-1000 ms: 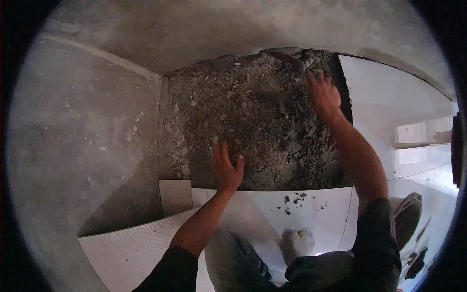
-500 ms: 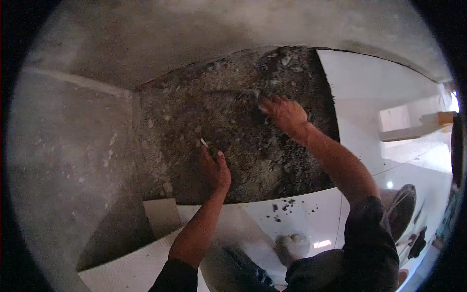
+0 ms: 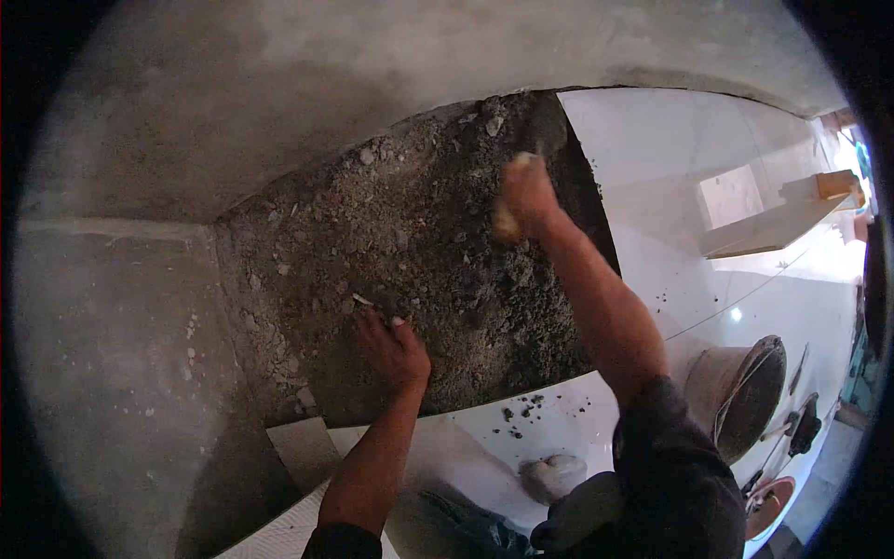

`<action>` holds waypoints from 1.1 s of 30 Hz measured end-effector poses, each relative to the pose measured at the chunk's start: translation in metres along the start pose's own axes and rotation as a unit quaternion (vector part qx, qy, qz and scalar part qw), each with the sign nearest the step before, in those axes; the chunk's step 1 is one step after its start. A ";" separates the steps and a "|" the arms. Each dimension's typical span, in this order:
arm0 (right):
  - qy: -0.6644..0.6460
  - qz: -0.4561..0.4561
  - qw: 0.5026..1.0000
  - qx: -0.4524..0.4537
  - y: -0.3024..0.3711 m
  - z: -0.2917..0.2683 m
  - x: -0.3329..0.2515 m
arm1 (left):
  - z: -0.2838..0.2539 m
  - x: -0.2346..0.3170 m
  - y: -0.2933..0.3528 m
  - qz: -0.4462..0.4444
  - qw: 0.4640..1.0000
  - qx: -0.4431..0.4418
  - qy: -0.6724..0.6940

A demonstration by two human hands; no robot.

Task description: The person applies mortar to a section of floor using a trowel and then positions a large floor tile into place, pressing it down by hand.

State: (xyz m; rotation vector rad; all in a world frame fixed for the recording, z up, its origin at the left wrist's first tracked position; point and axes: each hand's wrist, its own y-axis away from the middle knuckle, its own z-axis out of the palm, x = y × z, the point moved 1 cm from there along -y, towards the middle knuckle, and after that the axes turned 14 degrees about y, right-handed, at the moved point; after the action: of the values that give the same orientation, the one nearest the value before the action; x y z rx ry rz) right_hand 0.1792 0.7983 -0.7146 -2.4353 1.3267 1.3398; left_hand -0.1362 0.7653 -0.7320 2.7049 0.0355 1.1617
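A patch of dark, crumbly mortar bed (image 3: 419, 242) fills the corner between two walls. My left hand (image 3: 396, 352) rests at its near-left part, a small white stick that looks like a cigarette (image 3: 362, 299) held between the fingers. Farther off and to the right, my right hand (image 3: 529, 197) is closed round the pale handle of a trowel (image 3: 545, 135). Its blade is blurred by motion and points toward the far edge of the bed, beside the laid tile.
White floor tiles (image 3: 652, 186) border the bed at right and front, with mortar crumbs (image 3: 521, 410) on them. A bucket (image 3: 736, 396) lies tipped at right, near tools (image 3: 803, 429) and a reddish bowl (image 3: 768, 508). A loose tile piece (image 3: 773, 228) stands farther right. Bare grey walls (image 3: 121, 326) enclose the left and far sides.
The trowel has swung from pointing left to pointing away from me, my right hand turning with it. The view has shifted, showing more of the bucket; my left hand still holds the cigarette.
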 end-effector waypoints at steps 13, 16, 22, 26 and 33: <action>0.303 -0.134 0.934 -0.131 0.078 -0.037 0.011 | 0.005 0.000 0.000 0.005 1.000 0.023 -0.004; 0.243 -0.051 0.969 -0.012 0.055 -0.061 0.009 | 0.003 -0.004 0.001 0.007 1.000 0.026 -0.008; 0.253 -0.102 0.962 -0.024 0.058 -0.045 0.010 | 0.002 0.005 0.003 0.012 0.999 0.030 -0.004; 0.224 -0.040 0.974 -0.011 0.054 -0.042 0.015 | 0.003 -0.016 0.002 0.035 0.999 0.034 -0.010; 0.505 -0.208 0.831 -0.107 0.023 -0.011 0.004 | 0.003 -0.005 0.002 0.042 0.999 0.014 -0.003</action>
State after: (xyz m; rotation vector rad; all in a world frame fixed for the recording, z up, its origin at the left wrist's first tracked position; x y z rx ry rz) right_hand 0.1711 0.7766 -0.7026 -3.4677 0.5811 0.0073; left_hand -0.1371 0.7621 -0.7370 2.7593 -0.0631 1.1848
